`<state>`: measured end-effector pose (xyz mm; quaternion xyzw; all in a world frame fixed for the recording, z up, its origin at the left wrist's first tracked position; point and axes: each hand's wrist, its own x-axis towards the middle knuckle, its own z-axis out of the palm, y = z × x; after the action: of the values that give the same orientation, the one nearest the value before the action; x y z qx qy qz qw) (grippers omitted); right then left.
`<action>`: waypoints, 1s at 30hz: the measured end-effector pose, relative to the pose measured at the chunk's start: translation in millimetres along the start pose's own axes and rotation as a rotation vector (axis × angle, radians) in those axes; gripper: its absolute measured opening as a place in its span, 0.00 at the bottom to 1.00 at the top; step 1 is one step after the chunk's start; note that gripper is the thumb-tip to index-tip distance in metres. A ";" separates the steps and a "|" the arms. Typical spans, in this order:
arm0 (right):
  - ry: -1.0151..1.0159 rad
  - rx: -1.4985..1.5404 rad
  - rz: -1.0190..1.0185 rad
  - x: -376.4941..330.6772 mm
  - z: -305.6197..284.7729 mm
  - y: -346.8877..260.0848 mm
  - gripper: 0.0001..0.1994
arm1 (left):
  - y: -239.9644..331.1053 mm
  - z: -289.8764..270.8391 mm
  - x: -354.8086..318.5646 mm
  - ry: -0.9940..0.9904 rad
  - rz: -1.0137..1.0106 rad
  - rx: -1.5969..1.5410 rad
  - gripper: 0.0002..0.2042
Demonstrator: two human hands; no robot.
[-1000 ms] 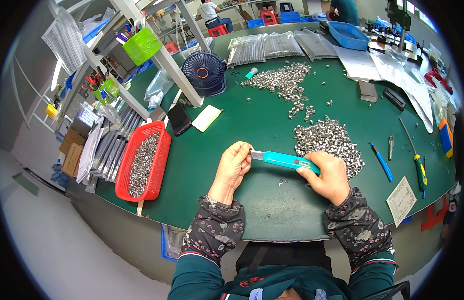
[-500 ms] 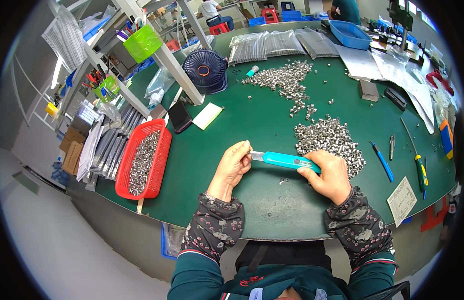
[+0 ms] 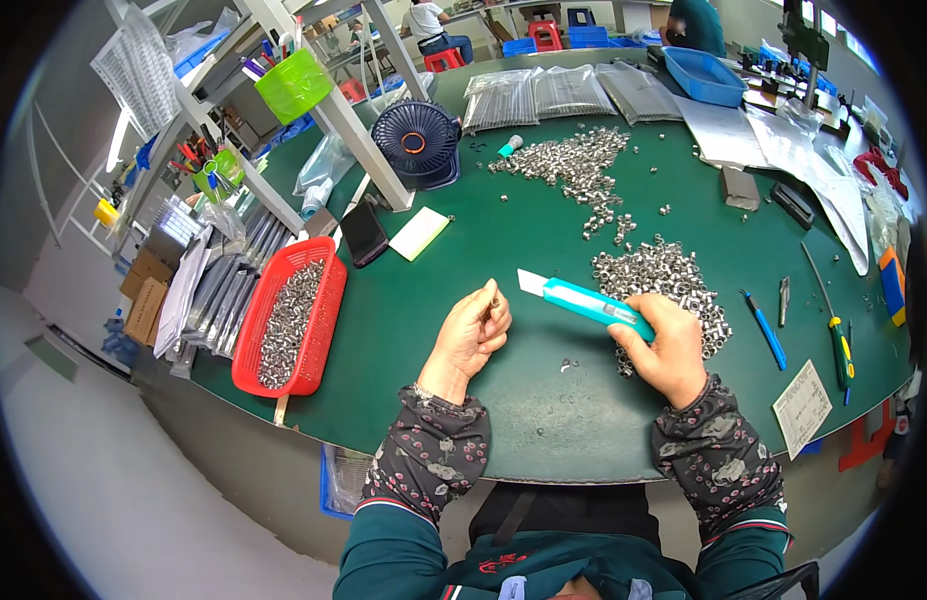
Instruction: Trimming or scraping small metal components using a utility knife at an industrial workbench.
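Observation:
My right hand (image 3: 667,348) is wrapped round a turquoise utility knife (image 3: 596,304), its blade out and pointing left. A small gap separates the blade tip from my left hand (image 3: 471,333), which pinches a small metal ring (image 3: 495,303) between thumb and fingers; most of the ring is hidden. Beside the knife lies a near pile of small metal rings (image 3: 674,275). Farther back, a second, looser pile of rings (image 3: 574,165) spreads over the green table (image 3: 524,420). A few dark scraps (image 3: 568,365) rest between my hands.
At left stand a red basket (image 3: 329,330) of small metal parts, a phone (image 3: 364,234), a yellow notepad (image 3: 420,233) and a dark blue fan (image 3: 416,140). To the right lie a blue pen-like tool (image 3: 766,332), a screwdriver (image 3: 841,345) and a paper slip (image 3: 803,408). Filled plastic bags (image 3: 574,92) line the back.
The knife blade has come away from the ring in my left hand, and its tip has swung upward. My left hand still pinches the ring, turned slightly.

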<state>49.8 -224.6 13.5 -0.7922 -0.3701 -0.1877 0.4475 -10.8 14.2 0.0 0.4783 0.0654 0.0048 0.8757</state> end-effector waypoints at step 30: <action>-0.114 0.162 0.169 -1.9 0.7 -0.8 0.14 | -5.8 -2.6 3.4 0.063 0.182 -0.079 0.06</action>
<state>47.9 -224.5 12.4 -0.7912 -0.3408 -0.0732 0.5025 -8.0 13.5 -6.6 0.4470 0.0489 0.1021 0.8874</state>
